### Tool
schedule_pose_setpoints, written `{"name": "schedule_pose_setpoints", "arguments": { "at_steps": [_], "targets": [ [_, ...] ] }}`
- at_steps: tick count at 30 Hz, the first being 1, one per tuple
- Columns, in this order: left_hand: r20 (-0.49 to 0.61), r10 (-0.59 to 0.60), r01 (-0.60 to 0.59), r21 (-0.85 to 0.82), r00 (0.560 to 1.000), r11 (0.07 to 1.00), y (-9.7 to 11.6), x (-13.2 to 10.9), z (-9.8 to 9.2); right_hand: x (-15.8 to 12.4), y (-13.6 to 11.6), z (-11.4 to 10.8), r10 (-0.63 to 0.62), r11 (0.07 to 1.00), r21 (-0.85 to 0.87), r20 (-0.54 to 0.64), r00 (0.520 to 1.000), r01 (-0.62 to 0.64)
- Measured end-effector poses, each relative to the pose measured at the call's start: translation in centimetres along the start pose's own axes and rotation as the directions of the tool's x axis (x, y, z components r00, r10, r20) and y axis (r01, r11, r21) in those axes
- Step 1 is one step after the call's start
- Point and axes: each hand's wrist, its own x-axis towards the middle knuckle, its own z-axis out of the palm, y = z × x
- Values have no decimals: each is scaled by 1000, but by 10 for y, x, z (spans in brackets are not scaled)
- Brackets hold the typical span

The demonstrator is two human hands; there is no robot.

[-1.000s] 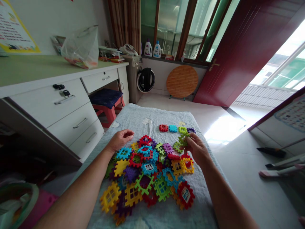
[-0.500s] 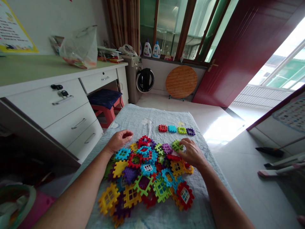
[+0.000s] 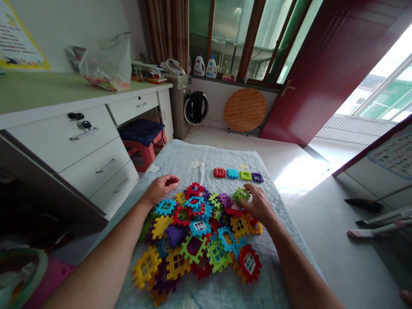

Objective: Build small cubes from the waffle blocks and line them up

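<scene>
A heap of colourful plastic interlocking building tiles point(image 3: 177, 236), toothed at the edges and many with window-like grids, covers the near middle of the cloth. My right hand point(image 3: 258, 204) grips a light green tile point(image 3: 241, 194) between thumb and fingers at the heap's far right edge; the tile is tilted up. On the left, my left hand point(image 3: 162, 189) rests beside the heap with its fingers curled in, and nothing shows in it. Beyond the heap lie a red tile point(image 3: 219, 172), a blue tile point(image 3: 232, 173), a lime tile point(image 3: 246, 175) and a purple tile point(image 3: 257, 177) in a row.
A pale blue cloth point(image 3: 206, 156) covers the table. To the left stand a white desk point(image 3: 93, 159) and a red stool point(image 3: 146, 151) with a dark cushion. A washing machine point(image 3: 180, 107), a round wooden tabletop point(image 3: 245, 110) and a red door point(image 3: 309, 68) are farther back.
My right hand has closed on the light green tile and tipped it up, shifting it slightly right. My left hand has stayed almost still; the row of tiles is unchanged.
</scene>
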Motion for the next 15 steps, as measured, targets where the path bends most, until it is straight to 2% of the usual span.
{"name": "schedule_pose_setpoints", "arguments": {
  "at_steps": [5, 15],
  "targets": [
    [-8, -7, 7, -9, 1000, 1000, 2, -1, 0, -2, -4, -3, -1, 998, -57, 118, 993, 8],
    [-4, 6, -6, -10, 1000, 1000, 2, -1, 0, -2, -11, -5, 43, 993, -116, 128, 991, -28]
  ]
}}
